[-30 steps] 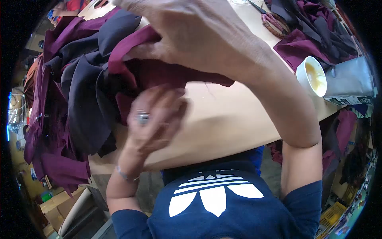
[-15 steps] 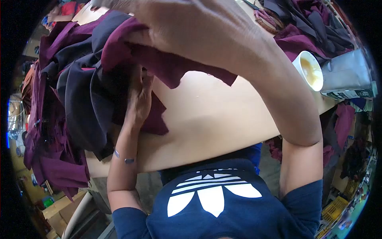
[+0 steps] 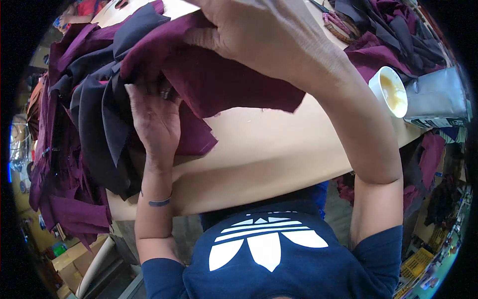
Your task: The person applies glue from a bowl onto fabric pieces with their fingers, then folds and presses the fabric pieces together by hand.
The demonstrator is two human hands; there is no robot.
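My right hand (image 3: 254, 42) reaches across the table and grips a piece of maroon cloth (image 3: 224, 82), thumb on the near side. Its fingertips are mostly hidden or out of view. The cloth hangs down from it over the table. Under the cloth's left part is my left hand (image 3: 157, 119), palm turned up and open, thumb apart, the other fingers partly covered by cloth. Another maroon piece (image 3: 196, 132) lies on the table beside my left wrist. Just left of that hand, black cloth (image 3: 97, 119) drapes over the table edge.
The pale tabletop (image 3: 269, 139) spans the middle. At the right stand a white cup (image 3: 391, 92) of yellowish paste and a grey container (image 3: 438, 97). Scissors (image 3: 336, 25) lie near more maroon and black cloth (image 3: 393, 35). Another person's arm (image 3: 74, 19) shows at upper left.
My left hand has turned palm up and shifted slightly left. My right hand has lifted and spread the maroon cloth, so more of its face shows.
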